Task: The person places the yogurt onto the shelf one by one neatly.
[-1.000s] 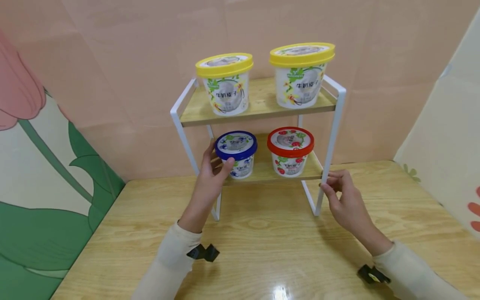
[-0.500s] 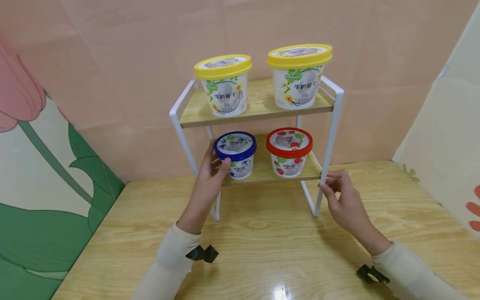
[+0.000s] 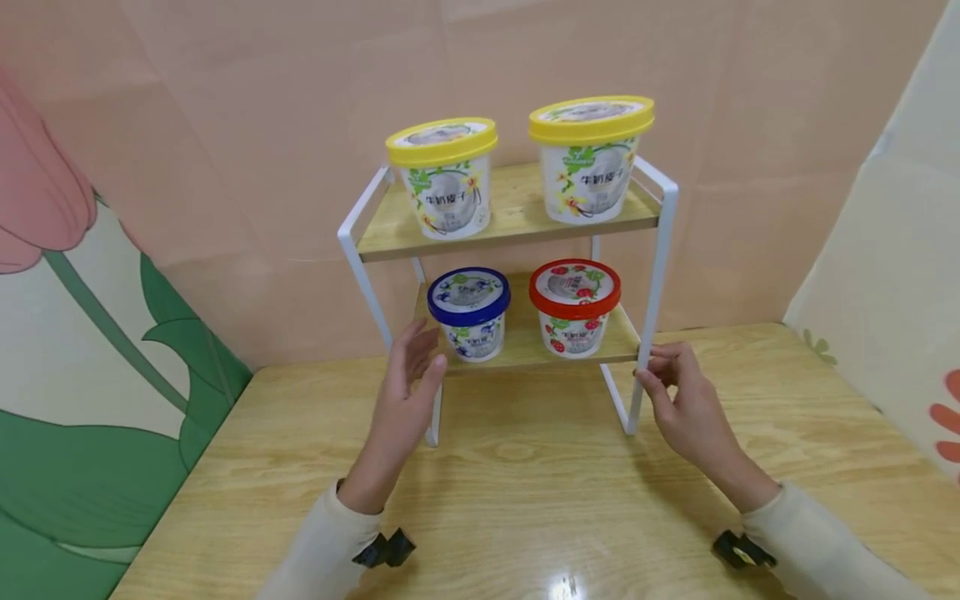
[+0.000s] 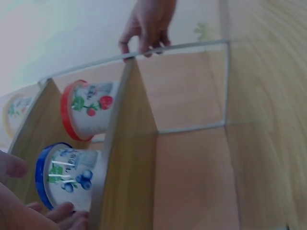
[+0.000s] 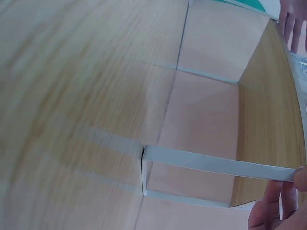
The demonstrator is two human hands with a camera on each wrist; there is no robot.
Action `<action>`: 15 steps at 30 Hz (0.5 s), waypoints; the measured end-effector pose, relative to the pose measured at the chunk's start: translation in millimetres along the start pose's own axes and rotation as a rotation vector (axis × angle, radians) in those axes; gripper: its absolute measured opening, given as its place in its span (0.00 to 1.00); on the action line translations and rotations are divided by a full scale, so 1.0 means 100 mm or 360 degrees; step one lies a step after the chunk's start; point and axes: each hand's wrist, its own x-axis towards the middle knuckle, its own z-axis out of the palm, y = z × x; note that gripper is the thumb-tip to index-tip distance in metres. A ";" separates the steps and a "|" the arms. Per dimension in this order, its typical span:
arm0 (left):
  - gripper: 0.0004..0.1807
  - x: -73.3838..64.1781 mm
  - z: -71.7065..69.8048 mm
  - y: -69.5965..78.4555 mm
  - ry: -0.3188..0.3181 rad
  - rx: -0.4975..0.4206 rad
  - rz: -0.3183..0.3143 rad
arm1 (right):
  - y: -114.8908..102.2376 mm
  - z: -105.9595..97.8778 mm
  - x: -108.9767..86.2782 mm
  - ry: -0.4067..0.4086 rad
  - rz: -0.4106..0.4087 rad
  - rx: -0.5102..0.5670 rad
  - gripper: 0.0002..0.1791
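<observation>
A two-tier rack with white metal legs (image 3: 654,283) and wooden shelves stands upright on the table. On its lower shelf (image 3: 517,337) sit a blue-lidded tub (image 3: 472,321), printed with blueberries, and a red-lidded tub (image 3: 574,321) with strawberries. My left hand (image 3: 401,400) is just left of the blue-lidded tub, its fingers loosely bent and apart from the tub in the head view. At the rack's front right leg, my right hand (image 3: 688,408) pinches the white bar (image 5: 225,165) between thumb and fingers, level with the lower shelf.
Two yellow-lidded tubs stand on the upper shelf, a left tub (image 3: 447,196) and a right tub (image 3: 588,175). The wooden table (image 3: 525,492) lies before the rack. A pink backdrop (image 3: 285,183) rises behind it, with printed walls on both sides.
My left hand has let go of the blue-lidded tub and drawn back down and left. The tub stays on the lower shelf. My right hand keeps its hold on the leg.
</observation>
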 end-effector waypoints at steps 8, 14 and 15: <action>0.10 -0.21 -0.27 -0.25 0.0111 0.0144 0.0165 | 0.01 -0.01 0.00 0.0005 0.0018 -0.0018 0.16; 0.05 -0.28 -0.58 -0.44 -0.0077 0.0785 0.0438 | -0.03 -0.01 0.00 0.0006 0.0016 -0.0007 0.16; 0.05 -0.28 -0.63 -0.46 -0.0109 0.0911 0.0494 | -0.03 -0.02 0.01 0.0009 0.0008 -0.0002 0.16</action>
